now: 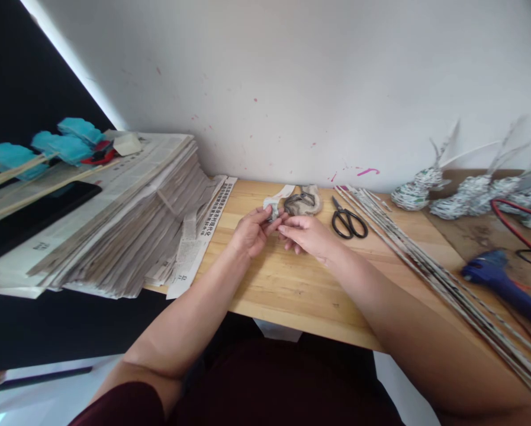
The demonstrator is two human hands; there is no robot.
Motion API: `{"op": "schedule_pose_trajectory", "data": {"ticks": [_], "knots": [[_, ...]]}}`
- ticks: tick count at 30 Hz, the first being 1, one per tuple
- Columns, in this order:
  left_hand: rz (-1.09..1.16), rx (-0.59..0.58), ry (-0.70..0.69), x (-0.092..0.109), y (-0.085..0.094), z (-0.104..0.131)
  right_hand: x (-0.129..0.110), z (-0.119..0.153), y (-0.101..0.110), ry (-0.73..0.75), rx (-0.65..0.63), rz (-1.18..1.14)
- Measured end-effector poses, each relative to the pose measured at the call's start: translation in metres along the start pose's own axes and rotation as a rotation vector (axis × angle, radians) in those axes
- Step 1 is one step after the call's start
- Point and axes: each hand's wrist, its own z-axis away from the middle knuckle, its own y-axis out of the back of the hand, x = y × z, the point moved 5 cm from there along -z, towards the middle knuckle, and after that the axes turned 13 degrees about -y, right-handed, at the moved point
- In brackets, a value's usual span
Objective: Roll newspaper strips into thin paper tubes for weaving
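My left hand (253, 232) pinches a small piece of newspaper (271, 207) between thumb and fingers, above the wooden table. Close on its right, my right hand (301, 232) has its fingertips pressed together near the left fingertips; whatever is between them is too small to make out. Just behind both hands lies a greyish-beige cloth-like bundle (304, 201). Black-handled scissors (348, 220) rest on the table to the right of my right hand, their blades pointing towards the wall.
A tall stack of newspaper (132, 225) fills the left, with a black phone (38, 219) and blue pieces on top. Newspaper strips (209, 219) lie beside it. Long paper rods (425, 266), a blue glue gun (505, 281) and woven paper shapes (411, 192) are at right.
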Motion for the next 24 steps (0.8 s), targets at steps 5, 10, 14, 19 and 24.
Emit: {"op": "schedule_pose_trajectory", "data": {"ticks": [5, 10, 14, 19, 24], "knots": [[-0.072, -0.032, -0.038, 0.003, -0.002, 0.003, -0.002, 0.001, 0.005, -0.006, 0.024, 0.024], [-0.171, -0.043, -0.085, 0.006, 0.001, 0.002, -0.002, 0.004, 0.001, -0.087, -0.004, 0.062], [-0.119, 0.033, -0.173, 0.013, 0.009, -0.006, 0.0, 0.006, -0.005, -0.13, -0.07, 0.075], [-0.114, 0.193, -0.323, 0.023, 0.02, -0.012, 0.0, 0.006, -0.006, -0.134, -0.064, 0.074], [-0.118, 0.221, -0.102, 0.009, 0.025, -0.003, 0.0, 0.003, 0.0, -0.142, 0.008, 0.015]]}}
